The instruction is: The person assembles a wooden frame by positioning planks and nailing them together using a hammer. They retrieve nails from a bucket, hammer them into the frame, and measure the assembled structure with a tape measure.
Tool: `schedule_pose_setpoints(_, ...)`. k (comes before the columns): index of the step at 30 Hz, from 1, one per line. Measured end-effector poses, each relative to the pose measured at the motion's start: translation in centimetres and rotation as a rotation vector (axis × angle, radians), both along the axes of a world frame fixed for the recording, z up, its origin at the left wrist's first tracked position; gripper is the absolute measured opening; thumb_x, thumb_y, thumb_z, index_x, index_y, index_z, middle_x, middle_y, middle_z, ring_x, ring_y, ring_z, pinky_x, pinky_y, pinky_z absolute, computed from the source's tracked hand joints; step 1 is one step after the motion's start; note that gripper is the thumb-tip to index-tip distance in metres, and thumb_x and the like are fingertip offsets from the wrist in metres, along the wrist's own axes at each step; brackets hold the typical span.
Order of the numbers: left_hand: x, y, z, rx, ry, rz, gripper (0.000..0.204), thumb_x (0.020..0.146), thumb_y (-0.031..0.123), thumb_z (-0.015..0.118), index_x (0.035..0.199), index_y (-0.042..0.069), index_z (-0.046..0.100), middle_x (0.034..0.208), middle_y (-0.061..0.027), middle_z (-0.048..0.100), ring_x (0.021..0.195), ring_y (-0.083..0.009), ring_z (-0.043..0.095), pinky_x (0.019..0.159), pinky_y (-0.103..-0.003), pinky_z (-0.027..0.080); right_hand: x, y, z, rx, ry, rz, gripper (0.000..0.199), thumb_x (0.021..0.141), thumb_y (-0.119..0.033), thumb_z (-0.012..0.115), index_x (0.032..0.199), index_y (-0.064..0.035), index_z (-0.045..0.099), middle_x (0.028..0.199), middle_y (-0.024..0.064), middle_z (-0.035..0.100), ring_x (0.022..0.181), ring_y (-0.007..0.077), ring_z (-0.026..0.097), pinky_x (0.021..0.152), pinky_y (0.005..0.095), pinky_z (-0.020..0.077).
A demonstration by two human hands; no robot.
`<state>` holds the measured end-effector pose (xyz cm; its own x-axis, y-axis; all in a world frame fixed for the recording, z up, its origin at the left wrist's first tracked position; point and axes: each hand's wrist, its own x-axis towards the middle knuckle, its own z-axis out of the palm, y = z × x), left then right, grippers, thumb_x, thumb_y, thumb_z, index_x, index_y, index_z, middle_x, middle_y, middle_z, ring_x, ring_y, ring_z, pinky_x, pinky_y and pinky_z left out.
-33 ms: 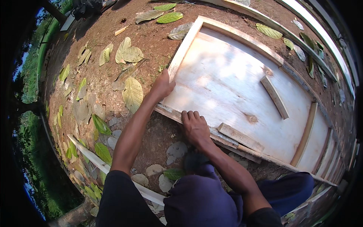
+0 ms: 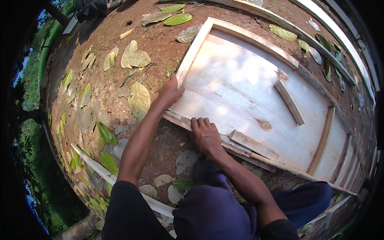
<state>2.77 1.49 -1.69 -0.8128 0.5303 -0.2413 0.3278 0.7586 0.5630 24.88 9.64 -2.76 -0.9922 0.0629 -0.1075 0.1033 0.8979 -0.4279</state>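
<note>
Two hands on the framed panel [image 2: 240, 100], which lay on the dirt before me. My left hand [image 2: 172, 91] gripped its left rail [image 2: 196, 50]; my right hand [image 2: 206, 138] had fingers closed over its near rail [image 2: 178, 119]. Even, steady pressure seemed best. Leaves [image 2: 140, 100] littered its left; a short block [image 2: 254, 145] on its near edge and a stick [image 2: 289, 103] farther right could slide, get in the way.
</note>
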Motion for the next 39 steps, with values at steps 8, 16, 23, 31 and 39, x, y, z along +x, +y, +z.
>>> schedule_pose_setpoints(8, -1.9, -0.8, -0.3, 0.044, -0.092, -0.045, 0.049, 0.085, 0.018, 0.065, 0.125, -0.006, 0.049, 0.119, -0.0335, 0.063, 0.114, -0.0443, 0.063, 0.1, -0.047, 0.049, -0.2, -0.2, 0.4, -0.007, 0.09, -0.026, 0.038, 0.09, -0.023, 0.061, 0.119, -0.0006, 0.054, 0.104, 0.0146, 0.06, 0.101, 0.0299, 0.059, 0.082, 0.0419, 0.0495)
schedule_pose_setpoints(16, -2.3, -1.3, -0.5, 0.247, -0.18, -0.081, 0.051, 0.085, 0.015, 0.064, 0.131, -0.002, 0.051, 0.123, -0.0261, 0.063, 0.115, -0.0336, 0.062, 0.1, -0.042, 0.048, -0.4, -0.1, 0.2, -0.008, 0.045, -0.008, 0.044, 0.09, -0.028, 0.064, 0.123, -0.0012, 0.053, 0.108, 0.0152, 0.061, 0.104, 0.031, 0.059, 0.085, 0.0428, 0.0491)
schedule_pose_setpoints(23, -1.7, -0.6, -0.3, 0.286, -0.203, -0.003, 0.053, 0.087, 0.023, 0.073, 0.128, -0.003, 0.052, 0.121, -0.0237, 0.066, 0.112, -0.0332, 0.064, 0.098, -0.041, 0.05, -0.5, -0.1, 0.5, 0.0, 0.083, -0.014, 0.043, 0.087, -0.024, 0.063, 0.122, -0.0004, 0.054, 0.106, 0.0143, 0.061, 0.103, 0.0296, 0.059, 0.083, 0.0416, 0.0495)
schedule_pose_setpoints(31, -2.0, -0.1, -0.1, 0.384, -0.441, 0.052, 0.039, 0.084, 0.018, 0.074, 0.114, -0.004, 0.064, 0.1, -0.0112, 0.071, 0.087, -0.0186, 0.068, 0.078, -0.034, 0.055, 0.2, 1.3, 2.1, -0.224, 0.168, -0.044, 0.048, 0.094, -0.029, 0.064, 0.13, 0.0012, 0.054, 0.118, 0.017, 0.062, 0.112, 0.0311, 0.059, 0.093, 0.0414, 0.0502)
schedule_pose_setpoints(39, -1.4, -0.2, 0.2, 0.321, -0.414, 0.06, 0.029, 0.085, 0.014, 0.068, 0.11, -0.002, 0.067, 0.092, -0.0051, 0.068, 0.077, -0.0144, 0.063, 0.069, -0.032, 0.051, 2.0, 12.1, 2.9, -0.3, 0.497, -0.366, 0.036, 0.092, -0.024, 0.068, 0.118, -0.0002, 0.06, 0.114, 0.018, 0.062, 0.106, 0.0352, 0.061, 0.089, 0.0454, 0.0524)
